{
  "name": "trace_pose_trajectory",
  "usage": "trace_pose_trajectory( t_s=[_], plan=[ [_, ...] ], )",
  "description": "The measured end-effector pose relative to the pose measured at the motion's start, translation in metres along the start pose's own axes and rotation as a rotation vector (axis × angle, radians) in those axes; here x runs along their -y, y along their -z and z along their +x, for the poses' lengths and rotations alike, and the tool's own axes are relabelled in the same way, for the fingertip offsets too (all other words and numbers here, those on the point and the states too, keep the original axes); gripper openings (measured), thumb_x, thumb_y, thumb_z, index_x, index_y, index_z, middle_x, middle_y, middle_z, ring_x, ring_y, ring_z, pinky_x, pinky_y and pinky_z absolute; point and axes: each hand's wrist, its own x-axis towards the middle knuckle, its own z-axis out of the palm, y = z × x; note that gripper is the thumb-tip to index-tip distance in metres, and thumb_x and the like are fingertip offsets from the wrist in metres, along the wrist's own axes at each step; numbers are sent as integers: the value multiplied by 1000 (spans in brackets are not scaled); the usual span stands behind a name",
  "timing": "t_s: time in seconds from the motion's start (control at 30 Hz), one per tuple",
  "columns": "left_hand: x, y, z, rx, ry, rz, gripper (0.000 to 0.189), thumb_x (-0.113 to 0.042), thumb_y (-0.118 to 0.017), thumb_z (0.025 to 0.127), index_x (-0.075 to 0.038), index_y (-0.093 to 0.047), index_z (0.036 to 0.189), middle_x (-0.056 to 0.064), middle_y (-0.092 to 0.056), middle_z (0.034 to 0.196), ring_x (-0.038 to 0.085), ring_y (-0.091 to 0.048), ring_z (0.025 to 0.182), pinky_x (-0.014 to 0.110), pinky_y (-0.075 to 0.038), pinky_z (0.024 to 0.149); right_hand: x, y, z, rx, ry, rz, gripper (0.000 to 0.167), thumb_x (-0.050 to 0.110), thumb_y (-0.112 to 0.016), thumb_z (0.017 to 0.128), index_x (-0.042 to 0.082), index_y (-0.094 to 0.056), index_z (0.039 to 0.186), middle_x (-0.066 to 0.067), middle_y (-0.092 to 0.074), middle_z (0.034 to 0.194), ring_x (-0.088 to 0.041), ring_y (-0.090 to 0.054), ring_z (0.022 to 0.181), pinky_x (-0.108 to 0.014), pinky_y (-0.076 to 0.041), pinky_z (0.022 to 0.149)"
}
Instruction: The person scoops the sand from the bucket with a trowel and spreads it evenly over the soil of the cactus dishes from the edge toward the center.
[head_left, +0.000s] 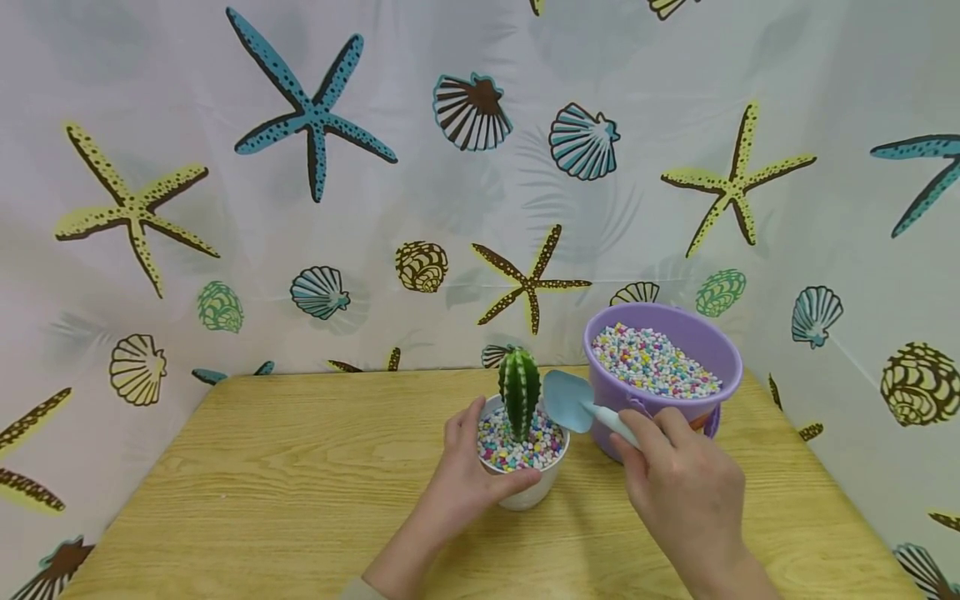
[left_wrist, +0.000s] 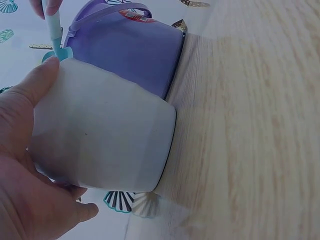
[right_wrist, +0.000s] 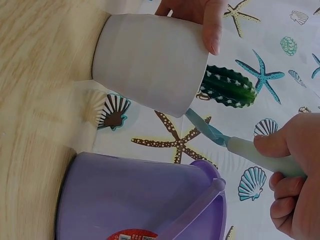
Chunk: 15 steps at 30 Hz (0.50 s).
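A white flower pot [head_left: 528,492] stands on the wooden table, holding a green cactus [head_left: 519,396] set in multicoloured pebbles [head_left: 510,450]. My left hand [head_left: 467,473] grips the pot from its left, thumb across the front and fingers round the far side. In my right hand [head_left: 686,479] is the pale handle of a small blue toy shovel [head_left: 567,400]. The shovel's blade is at the pot's right rim, beside the cactus; in the right wrist view the blade tip [right_wrist: 192,116] meets the rim edge.
Right behind the shovel stands a purple bucket [head_left: 606,390] with more coloured pebbles [head_left: 652,358] inside. Its handle [right_wrist: 197,207] hangs down the side. A white curtain [head_left: 405,200] printed with starfish and shells surrounds the wooden table [head_left: 300,475] at the back and sides.
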Motion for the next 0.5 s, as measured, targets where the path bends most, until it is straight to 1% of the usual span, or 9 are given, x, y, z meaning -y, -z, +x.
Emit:
trace_pose_trajectory(
  t_s=[0.13,0.3,0.37,0.5],
  plan=[
    [2,0,2,24,6,-25,130,-46,-102,80,-9,-21,175,26,-24,175,50,-38,155,66,-34,125,-3,3,2,-27,-13,5,30,22,-92,85,11,-82,111,-4,-65,83,-17,-47,47,-29,-31,39],
    [3,0,3,48,26,-43,132,-47,-101,81,-9,-17,176,27,-32,172,48,-39,155,66,-34,125,-8,13,8,-38,-71,7,27,27,-86,89,11,-81,111,-5,-72,88,-22,-61,52,-35,-35,38],
    [3,0,3,49,28,-42,132,-47,-101,81,-9,-17,176,27,-32,172,48,-40,154,66,-34,125,-11,17,10,-46,-94,8,27,28,-85,90,11,-81,110,-5,-72,88,-22,-63,54,-36,-34,38],
    [3,0,3,43,22,-34,132,-46,-101,81,-9,-18,176,27,-33,171,48,-42,154,65,-35,125,-18,23,15,-72,-118,-1,27,28,-86,89,10,-82,108,-5,-70,83,-18,-57,49,-31,-27,38]
  ],
)
